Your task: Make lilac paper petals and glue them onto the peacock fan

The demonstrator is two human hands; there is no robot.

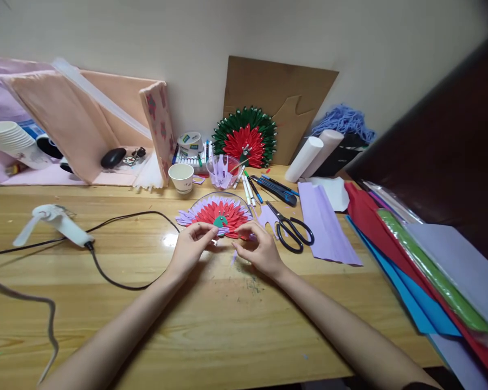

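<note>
A fan-shaped paper craft [205,208] with lilac outer petals, red inner petals and a green centre lies flat in front of me. At its lower edge, my left hand [189,246] pinches a small lilac paper strip [223,231] between thumb and forefinger, just below the green centre. My right hand [262,252] is by the craft's lower right side, thumb and forefinger curled but apart, with nothing visible between them. A lilac scrap [234,257] is on the table under the right fingertips. Black-handled scissors [295,233] lie open to the right of that hand.
A white hot glue gun [65,225] with a black cable is at left. Behind the craft are a paper cup [181,179], a clear bowl [223,172], markers and a cutter [278,192]. Lilac crepe paper [327,227] and coloured sheets line the right. A green-red fan [246,138] leans on cardboard.
</note>
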